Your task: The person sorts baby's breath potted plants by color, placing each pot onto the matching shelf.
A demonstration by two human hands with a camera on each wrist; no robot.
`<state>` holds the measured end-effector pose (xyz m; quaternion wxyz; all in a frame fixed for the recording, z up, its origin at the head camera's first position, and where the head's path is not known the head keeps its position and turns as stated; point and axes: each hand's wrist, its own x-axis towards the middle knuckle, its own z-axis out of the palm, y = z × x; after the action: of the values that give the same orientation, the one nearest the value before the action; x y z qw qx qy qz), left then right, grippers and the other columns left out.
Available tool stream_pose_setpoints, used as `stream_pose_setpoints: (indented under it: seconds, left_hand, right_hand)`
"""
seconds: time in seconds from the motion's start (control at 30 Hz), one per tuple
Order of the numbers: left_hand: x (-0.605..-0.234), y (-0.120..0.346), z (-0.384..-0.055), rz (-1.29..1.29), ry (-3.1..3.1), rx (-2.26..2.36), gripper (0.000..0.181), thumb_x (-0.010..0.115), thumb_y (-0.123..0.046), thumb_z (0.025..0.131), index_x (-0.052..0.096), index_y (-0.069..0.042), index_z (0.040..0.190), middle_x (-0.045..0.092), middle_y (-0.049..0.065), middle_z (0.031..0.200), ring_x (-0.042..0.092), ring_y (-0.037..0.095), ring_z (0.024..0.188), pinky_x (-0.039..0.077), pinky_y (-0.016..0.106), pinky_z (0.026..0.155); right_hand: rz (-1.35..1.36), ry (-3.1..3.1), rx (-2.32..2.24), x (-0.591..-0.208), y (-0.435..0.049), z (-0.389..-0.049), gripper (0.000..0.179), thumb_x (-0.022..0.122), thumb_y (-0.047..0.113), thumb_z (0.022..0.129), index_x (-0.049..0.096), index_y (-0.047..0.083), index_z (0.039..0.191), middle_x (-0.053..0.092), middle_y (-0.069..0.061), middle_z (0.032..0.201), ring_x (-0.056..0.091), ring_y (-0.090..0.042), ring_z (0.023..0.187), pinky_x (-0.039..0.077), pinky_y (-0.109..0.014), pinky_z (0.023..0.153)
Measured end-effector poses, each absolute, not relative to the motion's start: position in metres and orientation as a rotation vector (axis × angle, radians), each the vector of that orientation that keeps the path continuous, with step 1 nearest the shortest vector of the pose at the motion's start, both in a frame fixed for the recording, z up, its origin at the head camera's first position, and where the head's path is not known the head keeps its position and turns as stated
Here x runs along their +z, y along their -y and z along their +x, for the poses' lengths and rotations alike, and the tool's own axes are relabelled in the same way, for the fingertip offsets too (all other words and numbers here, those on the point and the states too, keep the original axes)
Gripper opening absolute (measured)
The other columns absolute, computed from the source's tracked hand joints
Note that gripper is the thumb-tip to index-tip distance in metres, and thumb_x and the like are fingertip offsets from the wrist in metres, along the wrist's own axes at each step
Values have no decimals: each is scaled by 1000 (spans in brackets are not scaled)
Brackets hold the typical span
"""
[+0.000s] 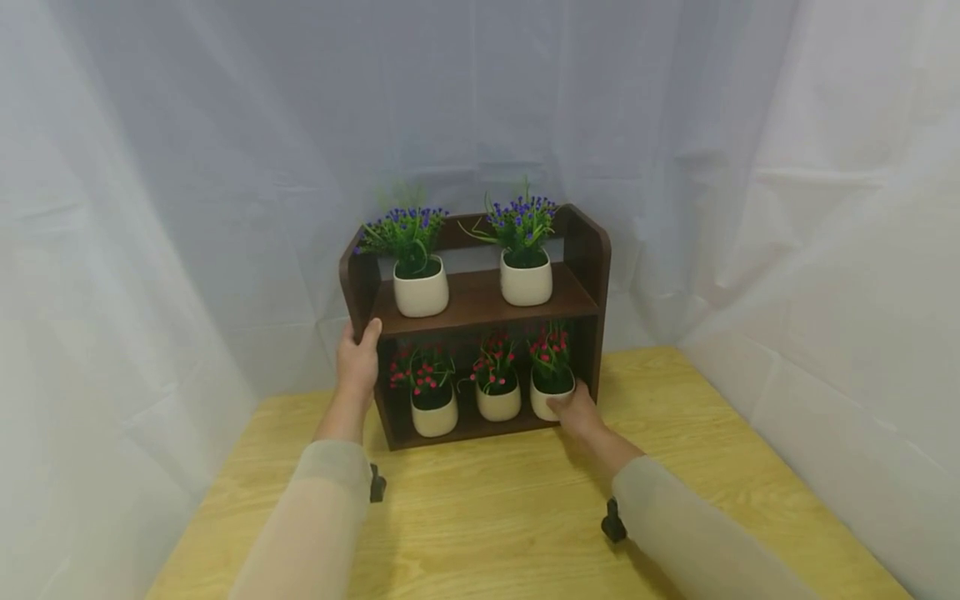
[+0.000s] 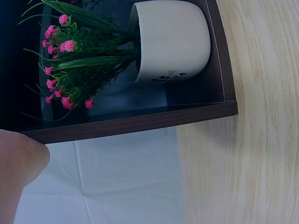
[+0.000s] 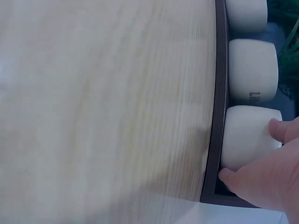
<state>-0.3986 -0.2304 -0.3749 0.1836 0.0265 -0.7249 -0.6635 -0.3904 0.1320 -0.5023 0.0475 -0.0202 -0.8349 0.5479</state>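
A dark brown two-tier shelf [image 1: 480, 296] stands on the wooden table. My left hand [image 1: 357, 362] grips its left side panel, the thumb lying along the front near the upper board. At the lower tier's right end, my right hand [image 1: 579, 412] holds a white pot [image 3: 247, 140] of pink-red flowers low down, with fingertips on two sides of it. Left of it, in the same tier, stand a second white pot [image 1: 498, 406] and a third white pot [image 1: 435, 418], both with pink-red flowers. The upper tier bears a left purple-flowered pot [image 1: 422, 296] and a right purple-flowered pot [image 1: 527, 286].
Pale wood-grain table [image 1: 465, 525] extends in front of the shelf and to both sides. White sheeting [image 1: 480, 100] hangs behind the shelf and along the left and right. Both sleeves carry a small black wrist mount [image 1: 613, 521].
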Motion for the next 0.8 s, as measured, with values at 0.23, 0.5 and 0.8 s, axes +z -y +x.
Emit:
stream_pose_setpoints:
  seconds: [0.23, 0.5, 0.8]
  left_hand:
    - [-374, 231, -399, 74, 2038, -1886, 65, 53, -44, 113, 38, -11, 166, 39, 15, 174, 31, 32, 165, 22, 47, 139]
    - [-373, 229, -398, 68, 2048, -1880, 66, 53, -45, 113, 37, -11, 167, 38, 15, 175, 30, 31, 166, 21, 47, 139]
    - [-375, 231, -397, 75, 2070, -1851, 67, 51, -47, 113, 35, -11, 168, 37, 16, 175, 29, 33, 166, 22, 48, 139]
  right_hand:
    - [-49, 2552, 1756, -502, -134, -400, 73, 61, 18, 109, 23, -7, 166, 36, -34, 169, 35, -52, 159, 30, -61, 134]
    - [-85, 2599, 1716, -497, -134, -402, 71, 60, 20, 110, 26, -5, 166, 36, -33, 170, 35, -52, 159, 31, -61, 134]
    - [-121, 2642, 1671, -494, -134, -400, 67, 60, 20, 109, 32, -14, 159, 44, -38, 162, 44, -54, 152, 38, -61, 129]
